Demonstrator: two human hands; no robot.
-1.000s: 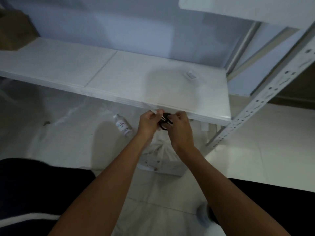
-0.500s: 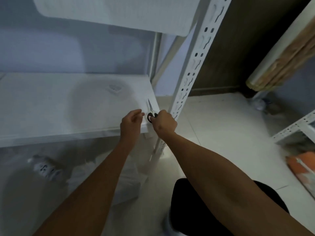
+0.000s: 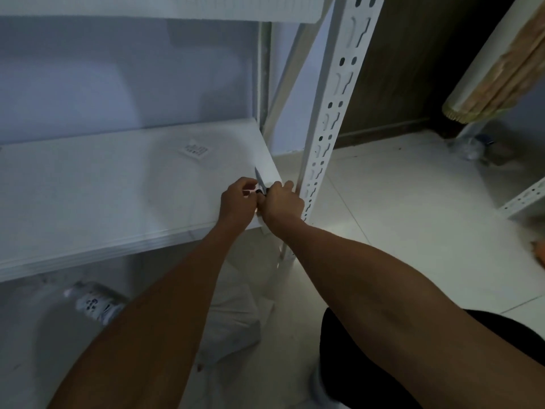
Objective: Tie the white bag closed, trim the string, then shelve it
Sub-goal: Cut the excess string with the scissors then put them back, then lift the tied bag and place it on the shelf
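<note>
My right hand (image 3: pixel 282 202) grips small scissors (image 3: pixel 259 181) by their black handle, with the blade pointing up over the shelf's front right corner. My left hand (image 3: pixel 237 199) is pinched shut right beside the handle, touching the right hand. A pale strip of string (image 3: pixel 263 227) hangs from between the hands. The white bag (image 3: pixel 236 317) lies crumpled on the floor below, between my forearms and partly hidden by the left one.
The white shelf board (image 3: pixel 103 190) carries a small printed label (image 3: pixel 195 149). Just right of my hands stands a perforated white upright (image 3: pixel 330 128). A bottle (image 3: pixel 95 302) lies under the shelf. A rolled mat (image 3: pixel 498 75) leans at the far right. My dark-clothed knee (image 3: pixel 368 367) is low right.
The view swung right, from the shelf's middle to its right corner. Both hands stayed together with the scissors; the blade now points upward over the corner.
</note>
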